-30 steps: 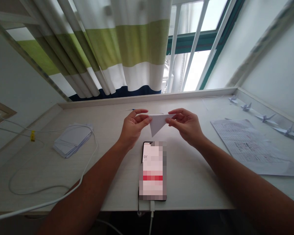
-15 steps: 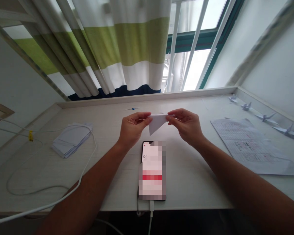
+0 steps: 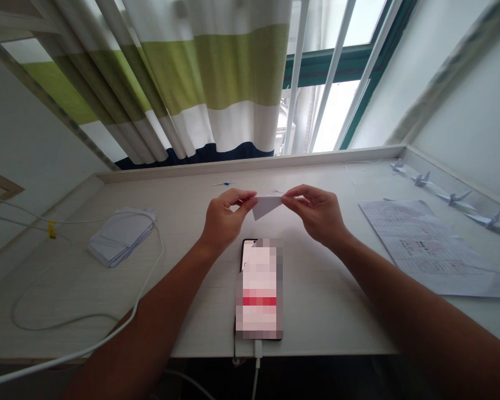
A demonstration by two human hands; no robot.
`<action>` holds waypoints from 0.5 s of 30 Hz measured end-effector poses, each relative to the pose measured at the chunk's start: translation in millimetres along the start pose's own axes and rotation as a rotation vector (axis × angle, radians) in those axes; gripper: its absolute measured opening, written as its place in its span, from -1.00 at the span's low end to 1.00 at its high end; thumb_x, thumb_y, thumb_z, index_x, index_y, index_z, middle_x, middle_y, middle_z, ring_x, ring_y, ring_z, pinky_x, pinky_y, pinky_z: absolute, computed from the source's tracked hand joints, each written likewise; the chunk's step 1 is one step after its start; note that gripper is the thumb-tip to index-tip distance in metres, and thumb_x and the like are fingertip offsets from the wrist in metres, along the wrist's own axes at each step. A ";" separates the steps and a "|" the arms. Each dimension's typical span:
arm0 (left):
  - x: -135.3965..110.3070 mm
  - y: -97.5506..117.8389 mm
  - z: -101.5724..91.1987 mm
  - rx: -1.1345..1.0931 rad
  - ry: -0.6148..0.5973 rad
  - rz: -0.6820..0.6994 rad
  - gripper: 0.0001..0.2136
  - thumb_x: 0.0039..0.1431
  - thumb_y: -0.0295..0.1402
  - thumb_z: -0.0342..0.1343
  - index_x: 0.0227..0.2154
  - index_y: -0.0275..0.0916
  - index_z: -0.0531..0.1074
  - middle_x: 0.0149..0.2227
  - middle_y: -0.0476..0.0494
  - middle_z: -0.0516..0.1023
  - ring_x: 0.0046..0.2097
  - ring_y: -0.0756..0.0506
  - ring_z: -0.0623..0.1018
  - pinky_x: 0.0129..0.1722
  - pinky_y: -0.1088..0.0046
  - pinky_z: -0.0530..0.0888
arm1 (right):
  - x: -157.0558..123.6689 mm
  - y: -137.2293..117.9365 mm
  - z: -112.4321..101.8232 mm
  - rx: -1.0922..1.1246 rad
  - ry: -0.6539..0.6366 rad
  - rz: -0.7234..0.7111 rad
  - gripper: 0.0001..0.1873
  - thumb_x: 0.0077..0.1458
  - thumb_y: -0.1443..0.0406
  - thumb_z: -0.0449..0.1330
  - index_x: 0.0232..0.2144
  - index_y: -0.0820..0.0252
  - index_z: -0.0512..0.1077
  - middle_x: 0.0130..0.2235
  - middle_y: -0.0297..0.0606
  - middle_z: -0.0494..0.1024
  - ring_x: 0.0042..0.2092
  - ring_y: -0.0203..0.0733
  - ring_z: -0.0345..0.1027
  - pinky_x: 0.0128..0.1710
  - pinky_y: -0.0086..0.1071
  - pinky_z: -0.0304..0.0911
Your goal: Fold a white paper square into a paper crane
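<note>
A small folded white paper (image 3: 265,204), triangular with its point down, is held above the desk between both hands. My left hand (image 3: 225,219) pinches its left corner with thumb and fingers closed. My right hand (image 3: 316,214) pinches the right corner the same way. A phone (image 3: 259,289) lies flat on the desk just below the hands, its screen lit and a cable plugged in at its near end.
A stack of white paper sheets (image 3: 120,236) lies at the left, ringed by a white cable (image 3: 87,322). A printed sheet (image 3: 425,247) is at the right. Several folded paper cranes (image 3: 454,197) line the right wall. Curtain and window bars stand behind the desk (image 3: 325,311).
The paper has tipped flatter and looks shorter from here; both hands have edged slightly closer together and up. The phone and the other things have stayed put.
</note>
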State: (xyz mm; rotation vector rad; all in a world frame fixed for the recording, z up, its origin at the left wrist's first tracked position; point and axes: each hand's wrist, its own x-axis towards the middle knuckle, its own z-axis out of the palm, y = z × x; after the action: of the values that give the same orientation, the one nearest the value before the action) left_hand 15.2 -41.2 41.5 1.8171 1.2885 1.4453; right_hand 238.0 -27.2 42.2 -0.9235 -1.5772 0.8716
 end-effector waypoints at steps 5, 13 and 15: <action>0.0 2.3 -0.7 0.037 0.007 0.013 -0.85 0.23 -0.28 0.30 -0.20 -0.18 0.68 -0.19 -0.15 0.71 -0.19 -0.11 0.63 -0.14 0.36 0.56 | -1.1 -1.3 1.0 -0.010 0.003 -0.005 -0.67 0.07 -0.02 0.44 -0.32 0.08 0.62 -0.26 -0.20 0.67 -0.17 -0.01 0.56 -0.03 0.02 0.50; -0.9 1.5 -0.1 0.054 0.012 0.030 -0.88 0.23 -0.29 0.29 -0.23 -0.16 0.67 -0.20 -0.12 0.70 -0.16 -0.11 0.62 -0.13 0.36 0.56 | -0.2 -0.3 0.4 -0.016 -0.001 -0.021 -0.67 0.08 -0.01 0.44 -0.31 0.08 0.63 -0.26 -0.21 0.67 -0.17 -0.01 0.55 -0.04 0.00 0.51; -0.8 1.1 0.2 0.051 0.012 0.028 -0.89 0.23 -0.29 0.29 -0.25 -0.17 0.67 -0.20 -0.12 0.70 -0.14 -0.11 0.62 -0.13 0.36 0.55 | -0.1 0.4 0.5 -0.016 0.003 -0.022 -0.68 0.07 0.00 0.45 -0.31 0.08 0.63 -0.27 -0.21 0.67 -0.18 -0.02 0.55 -0.05 -0.01 0.50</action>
State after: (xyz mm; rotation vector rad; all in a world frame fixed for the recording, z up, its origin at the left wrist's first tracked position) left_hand 15.8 -42.3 41.9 1.8693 1.3222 1.4532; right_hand 237.6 -27.1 41.7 -0.9168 -1.5906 0.8433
